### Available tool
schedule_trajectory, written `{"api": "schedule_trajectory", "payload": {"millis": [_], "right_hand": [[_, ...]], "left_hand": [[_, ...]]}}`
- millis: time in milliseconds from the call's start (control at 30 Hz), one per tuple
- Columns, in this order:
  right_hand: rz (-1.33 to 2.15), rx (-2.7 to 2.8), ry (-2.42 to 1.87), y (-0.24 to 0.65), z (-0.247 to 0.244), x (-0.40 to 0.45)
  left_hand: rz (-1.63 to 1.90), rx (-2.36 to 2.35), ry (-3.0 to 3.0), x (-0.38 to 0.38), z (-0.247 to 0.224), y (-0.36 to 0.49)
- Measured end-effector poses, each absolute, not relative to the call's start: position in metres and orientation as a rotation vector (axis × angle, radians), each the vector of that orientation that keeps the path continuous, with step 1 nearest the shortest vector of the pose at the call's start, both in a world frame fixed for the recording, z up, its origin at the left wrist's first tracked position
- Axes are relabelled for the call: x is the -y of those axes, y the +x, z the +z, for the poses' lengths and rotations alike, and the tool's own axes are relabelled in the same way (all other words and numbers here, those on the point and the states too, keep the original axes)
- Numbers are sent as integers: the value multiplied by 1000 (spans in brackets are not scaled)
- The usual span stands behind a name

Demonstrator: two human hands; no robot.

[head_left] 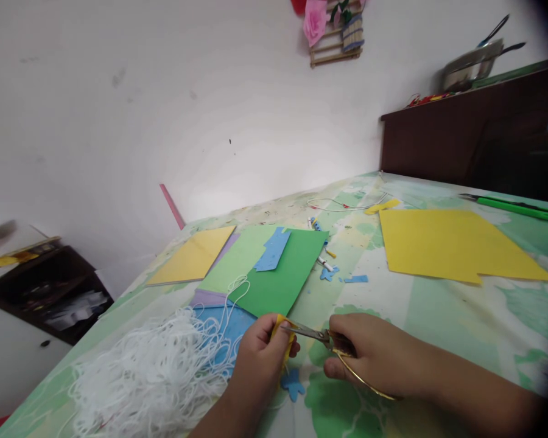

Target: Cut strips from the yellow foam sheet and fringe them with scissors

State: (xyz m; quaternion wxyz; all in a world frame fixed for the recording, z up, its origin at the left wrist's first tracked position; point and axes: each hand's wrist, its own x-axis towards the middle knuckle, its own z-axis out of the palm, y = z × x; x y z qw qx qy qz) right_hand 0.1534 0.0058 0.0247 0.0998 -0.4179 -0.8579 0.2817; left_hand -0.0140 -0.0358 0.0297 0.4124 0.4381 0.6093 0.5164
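Note:
My left hand [262, 359] pinches a small folded yellow piece [287, 350] near the table's front edge. In my right hand [369, 350] are gold-handled scissors [363, 382], their blades pointing left and reaching the top of the yellow piece beside my left thumb. A blue cut-out shape [293, 384] lies just below the yellow piece. To the left of my left hand is a large tangle of white string [150, 371], partly over a blue sheet [219, 319]. Behind my hands lies a dark green sheet [283, 274].
A yellow sheet [438, 243] with a notched edge lies right, near a green-handled tool [520, 208]. Left of centre are a yellow-orange sheet [192, 255], a light green sheet [237, 255] and a blue piece [274, 250]. Small blue scraps [356, 279] and markers [325, 264] sit behind my right hand.

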Motion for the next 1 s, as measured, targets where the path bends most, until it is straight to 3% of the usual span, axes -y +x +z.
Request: {"api": "schedule_trajectory", "payload": {"millis": [1000], "right_hand": [[896,2549,-1194,154,25,-9]], "left_hand": [[1226,-1520,1099,40,36,-12]]}}
